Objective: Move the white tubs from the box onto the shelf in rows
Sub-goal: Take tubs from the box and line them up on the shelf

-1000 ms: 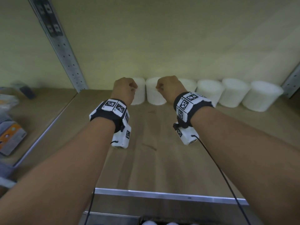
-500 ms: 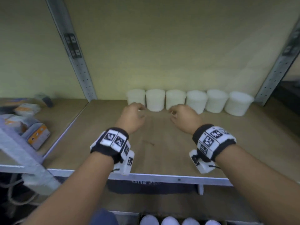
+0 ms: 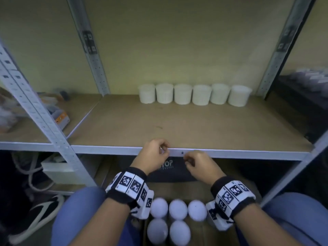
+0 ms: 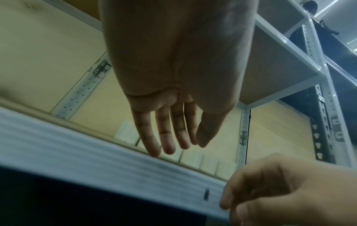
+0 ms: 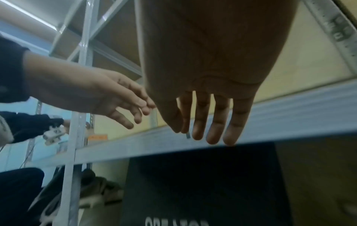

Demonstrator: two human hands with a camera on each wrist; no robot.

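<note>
I see a yellow wall [image 3: 177,41] behind the brown shelf [image 3: 177,125], six white tubs [image 3: 201,95] rowed at its back (more sit in the box [image 3: 198,228] below), and my left hand [image 3: 153,156] and right hand [image 3: 200,166] empty, fingers relaxed, at its front rail.

A pale yellow wall [image 3: 177,41] fills the back, framed by grey perforated metal posts [image 3: 92,50] left and right. Down low, dim floor, with a black-and-white shoe [image 3: 40,212] lying at the left. Over in the right wrist view, a ceiling strip light [image 5: 29,14] glows up top.
</note>
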